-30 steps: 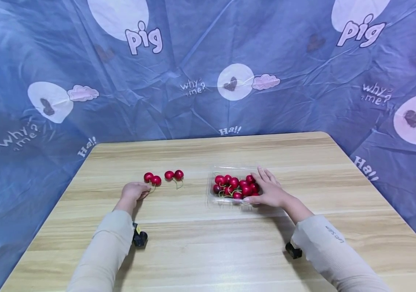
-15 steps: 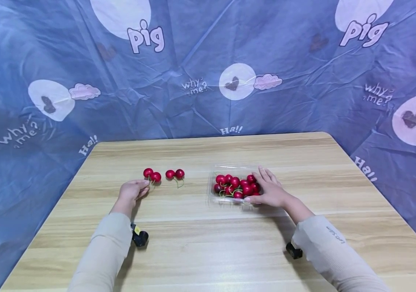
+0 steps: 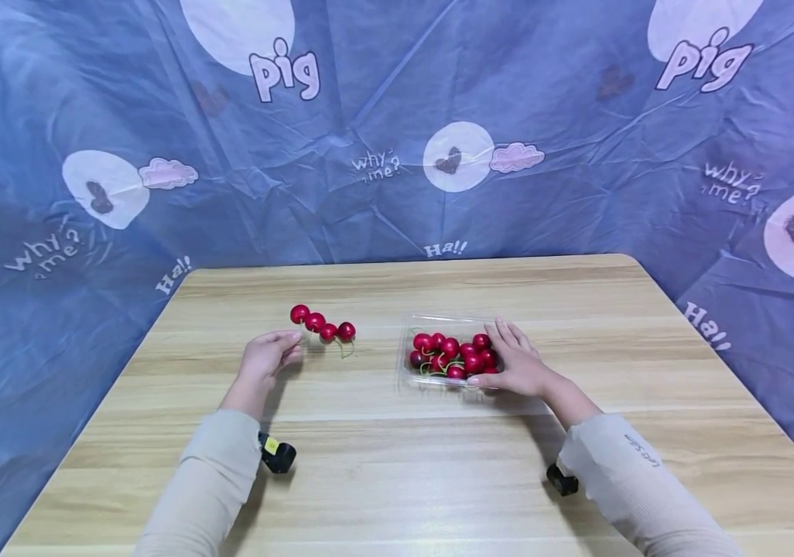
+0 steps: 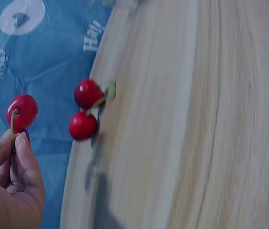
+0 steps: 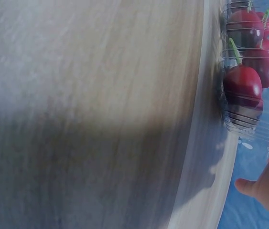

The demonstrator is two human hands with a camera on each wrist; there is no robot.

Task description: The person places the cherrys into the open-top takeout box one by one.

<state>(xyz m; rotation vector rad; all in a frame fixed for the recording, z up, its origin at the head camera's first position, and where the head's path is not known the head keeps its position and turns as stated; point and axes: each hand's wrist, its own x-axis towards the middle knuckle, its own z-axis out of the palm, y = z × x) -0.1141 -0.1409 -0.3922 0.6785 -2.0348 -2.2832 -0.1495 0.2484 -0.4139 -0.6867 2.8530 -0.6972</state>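
My left hand pinches the green stem of a pair of red cherries between thumb and fingertips. In the left wrist view one held cherry shows well, while its twin is mostly behind the fingers. Close by on the table lies another pair of cherries, their stems joined. A clear plastic box holds several cherries with green stems. Over its right end rests my right hand, fingers extended along the far side and thumb at the near rim. The right wrist view shows the straight thumb.
A light wood-grain table carries everything. Behind it hangs a blue printed cloth. Small black wrist cameras sit at both sleeves.
My left hand has lifted the pinched cherries and carried them away from me and to the right, towards the loose pair. The right hand stays at the box.
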